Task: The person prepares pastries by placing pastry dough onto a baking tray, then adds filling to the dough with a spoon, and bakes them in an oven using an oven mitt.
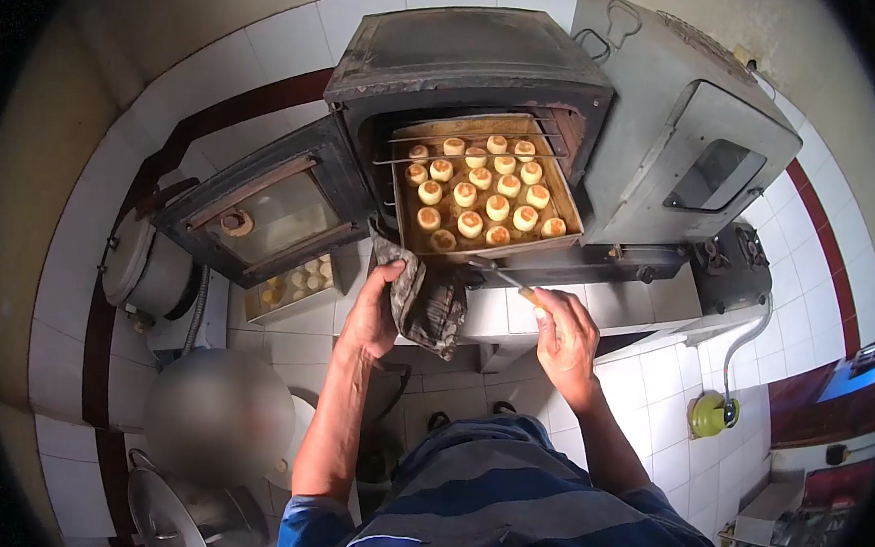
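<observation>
A metal baking tray (560, 243) holds several round pastries (499, 208) with browned tops, and it sticks out partway from an oven (471, 50). My left hand (371, 318) is closed on a dark patterned cloth (424, 303), whose upper end reaches the tray's front left corner. In my right hand (566, 344) is a thin metal tool (503, 275) with a yellowish handle. Its tip points left, just below the tray's front edge; the kind of tool is unclear. The oven door (266, 203) with its glass window hangs open to the left.
Below the door stands another tray (300, 305) with pale dough pieces. A grey oven (656, 137) is at right, beside a gas burner (734, 264). A hose leads down to a green gas cylinder (711, 416). A large pot (147, 268) and a blurred person (218, 416) are at left.
</observation>
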